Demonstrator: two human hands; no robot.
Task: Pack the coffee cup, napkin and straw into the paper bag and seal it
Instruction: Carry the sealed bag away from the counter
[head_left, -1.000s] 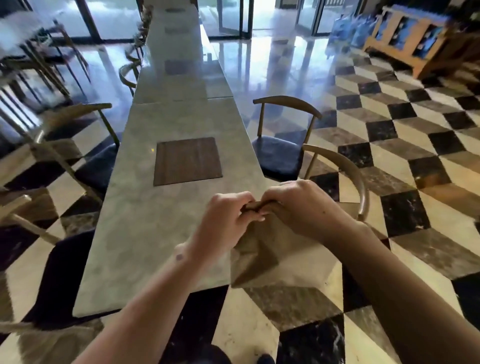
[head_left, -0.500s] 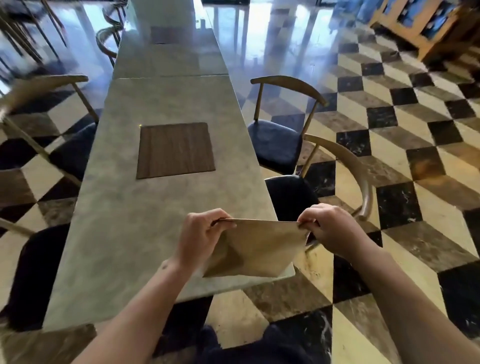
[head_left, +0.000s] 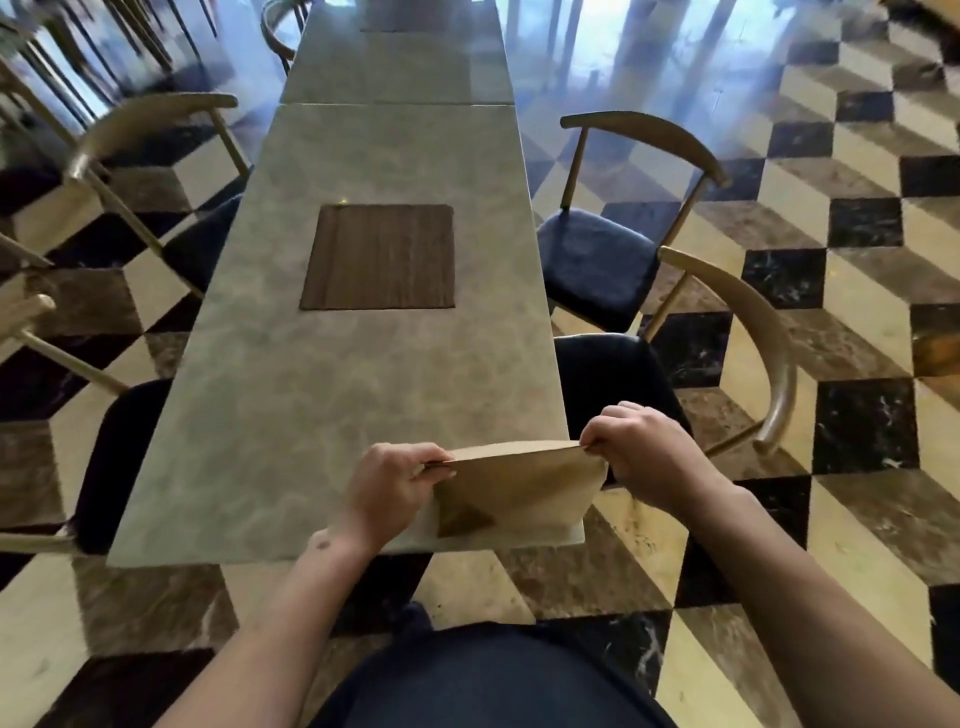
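Closest to the camera is the person's dark top at the bottom edge, with both bare forearms reaching forward and cut off by the frame. The left hand (head_left: 387, 486) pinches the left end of the paper bag's top edge, thumb and fingers curled onto the paper, and the right hand (head_left: 641, 454) pinches the right end the same way, so both are gripping the bag, nothing else. The paper bag (head_left: 519, 488) stands on the near right corner of the marble table (head_left: 291, 415), bottom down, top edge pulled flat and shut into a straight line that runs left to right between the 2 hands; that's its long axis, with the broad brown face toward the camera. A darker triangular crease shows low on its left side. Can't see the cup, napkin or straw at all, so whatever's inside is hidden, and the far face of the bag too. Further along the table there's a square wooden inlay (head_left: 379, 257) set into the top, well apart from the bag. Dark-seated chairs (head_left: 597, 260) with curved wooden backs sit along both sides, the left ones smeared by motion blur. Beyond is a glossy checkered floor (head_left: 831, 218) with blurry reflections.
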